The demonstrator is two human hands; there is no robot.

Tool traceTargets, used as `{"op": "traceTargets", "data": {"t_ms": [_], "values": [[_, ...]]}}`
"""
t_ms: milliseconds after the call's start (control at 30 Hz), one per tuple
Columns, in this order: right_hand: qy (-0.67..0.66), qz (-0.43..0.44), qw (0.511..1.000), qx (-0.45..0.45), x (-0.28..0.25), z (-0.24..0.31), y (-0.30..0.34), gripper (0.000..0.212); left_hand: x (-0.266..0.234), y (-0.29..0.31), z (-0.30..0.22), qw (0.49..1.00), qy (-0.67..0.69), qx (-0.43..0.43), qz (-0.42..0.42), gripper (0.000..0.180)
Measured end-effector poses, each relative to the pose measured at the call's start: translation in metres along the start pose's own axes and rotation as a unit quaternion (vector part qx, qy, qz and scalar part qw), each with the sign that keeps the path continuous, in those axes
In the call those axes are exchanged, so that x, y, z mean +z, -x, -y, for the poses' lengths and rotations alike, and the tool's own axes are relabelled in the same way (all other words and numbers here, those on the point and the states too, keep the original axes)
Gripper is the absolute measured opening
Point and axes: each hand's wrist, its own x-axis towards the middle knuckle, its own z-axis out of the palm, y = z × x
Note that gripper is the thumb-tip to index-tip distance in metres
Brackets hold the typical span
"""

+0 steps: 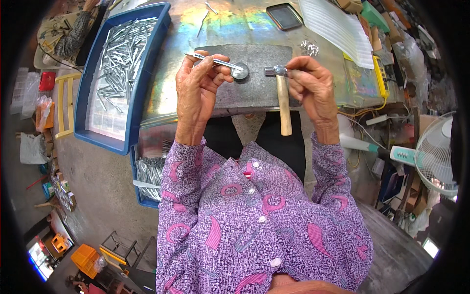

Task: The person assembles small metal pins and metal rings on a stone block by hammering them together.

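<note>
My left hand (198, 85) is closed on a slim silver metal strip (221, 62). The strip's right end rests at a small round metal block (240, 73) on a dark grey slab (223, 97). My right hand (316, 90) has its thumb and forefinger pinched together beside the hammer head (275, 70). What sits between those fingertips, if anything, is too small to make out. The hammer's wooden handle (283, 105) points toward me and sticks out past the table's near edge.
On the left stands a blue tray (81, 110) full of slim metal strips (125, 54), with a second blue bin (147, 203) lower down. Small silver parts (309, 47), a dark-rimmed tray (285, 16) and white foam (338, 32) lie behind. A fan (435, 152) stands right; another person's sleeve (73, 41) shows far left.
</note>
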Motion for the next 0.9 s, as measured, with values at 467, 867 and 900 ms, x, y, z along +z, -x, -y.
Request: {"op": "traceTargets", "data": {"t_ms": [467,867,900], "values": [[-0.042,0.04,0.998,0.029,0.043,-0.012,0.016,0.015,0.012,0.022,0.026,0.992,0.09,-0.085,0.016,0.012],[-0.031,0.033,0.999,0.025,0.039,-0.01,0.017,0.015,0.011,0.019,0.032,0.992,0.089,-0.087,0.026,0.013],[-0.033,0.032,0.999,0.026,0.039,-0.011,0.017,0.015,0.01,0.02,0.033,0.991,0.095,-0.087,0.021,0.014]]}}
